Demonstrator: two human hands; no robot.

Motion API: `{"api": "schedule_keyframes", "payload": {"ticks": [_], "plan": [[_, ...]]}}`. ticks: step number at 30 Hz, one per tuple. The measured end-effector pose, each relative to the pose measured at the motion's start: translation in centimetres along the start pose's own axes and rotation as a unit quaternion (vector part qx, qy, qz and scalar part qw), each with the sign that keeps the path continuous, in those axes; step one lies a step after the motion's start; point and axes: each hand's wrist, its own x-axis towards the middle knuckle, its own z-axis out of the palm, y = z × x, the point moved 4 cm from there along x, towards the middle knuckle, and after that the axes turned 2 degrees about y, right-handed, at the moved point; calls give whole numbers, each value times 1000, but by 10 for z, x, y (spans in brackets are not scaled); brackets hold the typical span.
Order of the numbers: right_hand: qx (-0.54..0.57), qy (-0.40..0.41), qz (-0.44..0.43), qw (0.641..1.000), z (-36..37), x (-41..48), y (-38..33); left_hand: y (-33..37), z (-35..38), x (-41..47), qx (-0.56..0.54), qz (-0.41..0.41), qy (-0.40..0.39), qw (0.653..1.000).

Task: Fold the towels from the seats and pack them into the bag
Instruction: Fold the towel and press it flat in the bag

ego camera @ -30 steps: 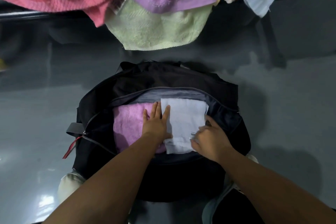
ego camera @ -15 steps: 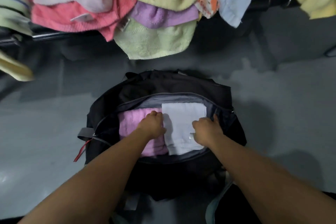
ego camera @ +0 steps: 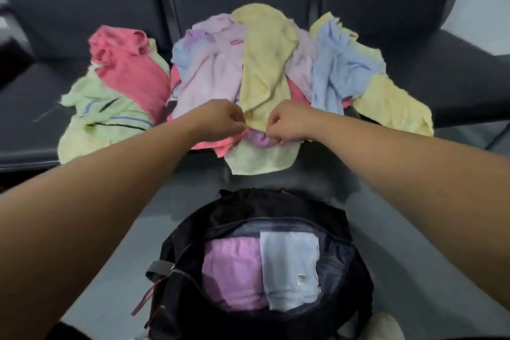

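**Yellow towel (ego camera: pixel 265 63) held at its near edge, bag open below**

Both hands are at the centre of the frame. The left hand (ego camera: pixel 220 119) and the right hand (ego camera: pixel 287 121) each pinch the lower edge of the yellow towel, close beside each other and equally near to it. The towel's long axis runs up the frame from the hands, over the heap of unfolded towels (ego camera: pixel 209 72) on the seats (ego camera: pixel 27 107). To free it, I judge the pull must come toward the lower frame.

The bag (ego camera: pixel 276 207) stands on the floor (ego camera: pixel 116 257) at lower centre with its mouth open. Inside it, a folded lilac towel (ego camera: pixel 234 270) lies on the left and a folded pale towel (ego camera: pixel 289 270) touches it on the right. Some room seems left along the right wall.
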Motion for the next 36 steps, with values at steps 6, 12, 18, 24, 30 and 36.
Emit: {"api": "schedule_keyframes", "payload": {"ticks": [6, 12, 18, 24, 30, 36], "plan": [[-36, 134, -14, 990, -64, 15, -25, -33, -45, 16, 16, -75, 120, 990], [9, 167, 53, 984, -39, 62, -10, -59, -9, 33, -49, -98, 68, 992], [58, 268, 10, 962, -37, 77, 0, -67, 13, 45, -64, -77, 56, 993], [242, 310, -76, 916, -79, 44, -15, -68, -5, 32, -110, -90, 69, 988], [346, 329, -135, 868, -132, -26, -41, -24, -64, -2, -259, -70, 155, 951], [405, 245, -236, 849, -179, -120, -100, 65, -130, -60, -341, 137, 228, 902]]}}
